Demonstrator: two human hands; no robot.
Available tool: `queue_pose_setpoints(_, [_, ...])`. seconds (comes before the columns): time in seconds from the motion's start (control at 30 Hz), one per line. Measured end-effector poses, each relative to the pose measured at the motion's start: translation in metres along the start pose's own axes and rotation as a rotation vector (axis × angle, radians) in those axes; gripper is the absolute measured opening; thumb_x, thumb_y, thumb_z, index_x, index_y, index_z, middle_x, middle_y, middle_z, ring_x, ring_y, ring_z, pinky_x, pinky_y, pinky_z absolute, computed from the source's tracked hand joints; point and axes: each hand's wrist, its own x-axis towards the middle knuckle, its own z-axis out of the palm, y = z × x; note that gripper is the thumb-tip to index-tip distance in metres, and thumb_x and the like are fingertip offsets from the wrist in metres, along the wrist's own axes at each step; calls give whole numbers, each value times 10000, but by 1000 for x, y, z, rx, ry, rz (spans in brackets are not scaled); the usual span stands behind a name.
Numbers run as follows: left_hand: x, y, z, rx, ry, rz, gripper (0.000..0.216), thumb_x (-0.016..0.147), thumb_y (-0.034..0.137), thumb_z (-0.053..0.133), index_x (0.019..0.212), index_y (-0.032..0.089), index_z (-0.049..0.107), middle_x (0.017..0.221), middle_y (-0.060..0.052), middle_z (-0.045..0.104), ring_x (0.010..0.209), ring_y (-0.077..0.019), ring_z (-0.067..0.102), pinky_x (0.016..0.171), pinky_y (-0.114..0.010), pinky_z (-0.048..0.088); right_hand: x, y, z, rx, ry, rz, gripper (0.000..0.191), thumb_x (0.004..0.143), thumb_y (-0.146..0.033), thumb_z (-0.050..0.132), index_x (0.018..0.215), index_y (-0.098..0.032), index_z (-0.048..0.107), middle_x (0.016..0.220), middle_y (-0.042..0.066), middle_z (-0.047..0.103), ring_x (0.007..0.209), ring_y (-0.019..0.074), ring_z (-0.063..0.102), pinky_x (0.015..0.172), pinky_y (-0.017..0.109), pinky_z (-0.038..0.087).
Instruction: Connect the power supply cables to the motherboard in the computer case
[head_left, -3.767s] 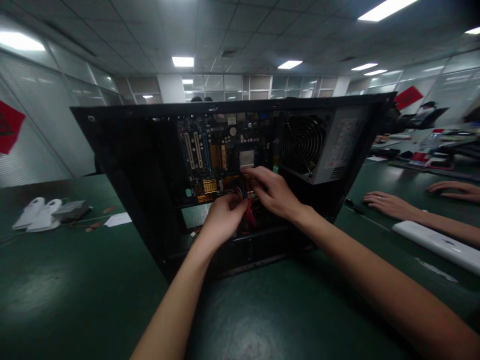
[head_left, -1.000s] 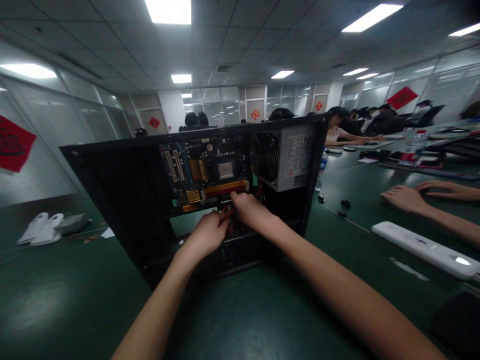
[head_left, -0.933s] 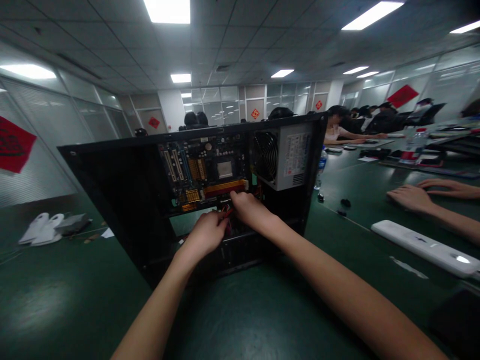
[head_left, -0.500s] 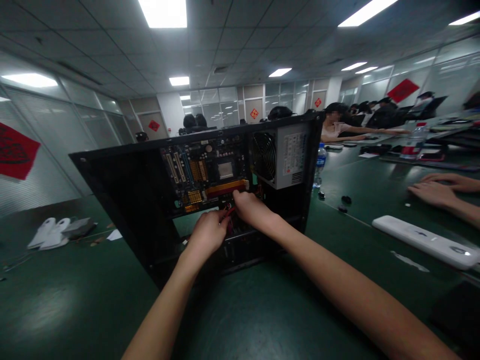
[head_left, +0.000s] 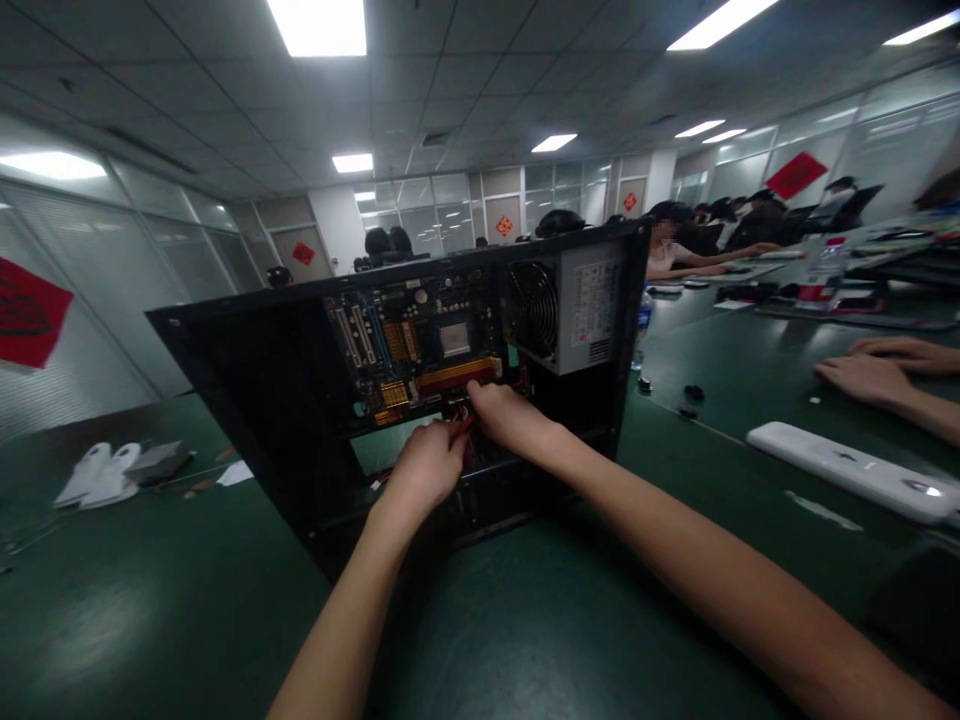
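Long white device (head_left: pixel 847 470) and co-worker's hands (head_left: pixel 866 380), right of the open computer case (head_left: pixel 255 380); grey block (head_left: pixel 159 462) beside white pieces (head_left: pixel 109 478), left. The case stands on a green table (head_left: pixel 480 640), left hand (head_left: pixel 426 462) closed on red wires (head_left: pixel 465 427) low inside, right hand (head_left: pixel 508 415) at the lower edge of the motherboard (head_left: pixel 424 340); whether it grips anything cannot be told. Far side: glass partitions (head_left: pixel 442 212). Power supply (head_left: pixel 566 310) label (head_left: pixel 595 302) printed, too small to read

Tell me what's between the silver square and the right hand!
In the head view, the red-and-yellow slots lie between the silver square and the right hand.
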Motion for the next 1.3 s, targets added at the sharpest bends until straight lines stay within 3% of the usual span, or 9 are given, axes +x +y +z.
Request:
queue_pose_setpoints(0.47, [-2,-1,0,28,9,52,279,949,233,456,995,166,723,998,-138,750,955,-282,692,811,-341,484,-2,-2,0,-29,13,-3,225,889,-51,431,1094,-107,504,1022,178,685,942,322,703,731,352,526])
queue_pose_setpoints(1.3, [-2,-4,2,10,6,14,290,942,255,453,1033,178,717,1067,-147,745,1011,-307,690,859,-374,499,3,-1,4,-114,-8,-42,219,941,-61,393,1122,-107,509,1039,173,674,961,291,696,766,339,524])
